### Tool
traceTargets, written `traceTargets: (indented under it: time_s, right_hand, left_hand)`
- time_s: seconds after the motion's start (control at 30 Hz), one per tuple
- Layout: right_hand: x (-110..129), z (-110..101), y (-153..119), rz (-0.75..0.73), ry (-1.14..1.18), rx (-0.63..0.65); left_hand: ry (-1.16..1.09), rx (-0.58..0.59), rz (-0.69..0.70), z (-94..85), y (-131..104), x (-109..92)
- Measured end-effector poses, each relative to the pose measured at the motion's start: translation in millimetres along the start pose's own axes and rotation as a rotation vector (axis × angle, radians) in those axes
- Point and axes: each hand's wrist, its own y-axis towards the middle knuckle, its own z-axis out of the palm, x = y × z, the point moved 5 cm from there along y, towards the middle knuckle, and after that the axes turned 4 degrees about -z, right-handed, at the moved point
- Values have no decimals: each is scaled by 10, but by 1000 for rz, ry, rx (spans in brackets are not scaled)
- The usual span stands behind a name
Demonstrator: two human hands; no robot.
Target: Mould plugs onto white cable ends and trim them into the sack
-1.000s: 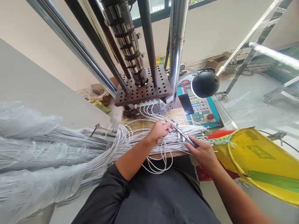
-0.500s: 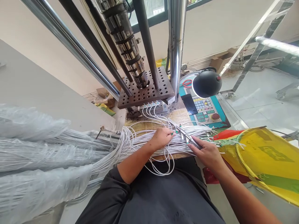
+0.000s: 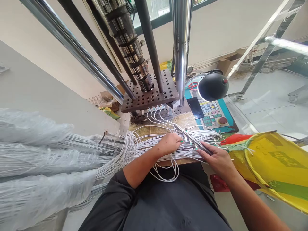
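Note:
My right hand grips the near end of a long narrow metal bar, which slants away over a pile of white cables. Several small pieces with green tips sit along the bar's near side. My left hand is closed in a pinch on a white cable with a green tip, close beside the bar. Loose cable loops hang below this hand, over the bench's front edge. The fingertips partly hide the cable end.
Ahead stands a press with a perforated steel plate; white cables run out from under it. A black lamp and a control panel are at the right. Plastic-wrapped cable bundles lie left, a yellow sack right.
My left hand has moved slightly to the right along the bar with the green-tipped cable. The bar and my right hand have shifted a little right and towards me.

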Motion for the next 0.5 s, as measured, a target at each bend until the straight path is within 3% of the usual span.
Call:
traceTargets:
  time_s: [0.23,0.5]
  right_hand:
    - [-19,-8,-70,18,39,-36]
    - [-67,-20,-100,67,83,-27]
  left_hand:
    - [33,16,-10,4,42,-24]
    - [87,22,73,27,48,-49]
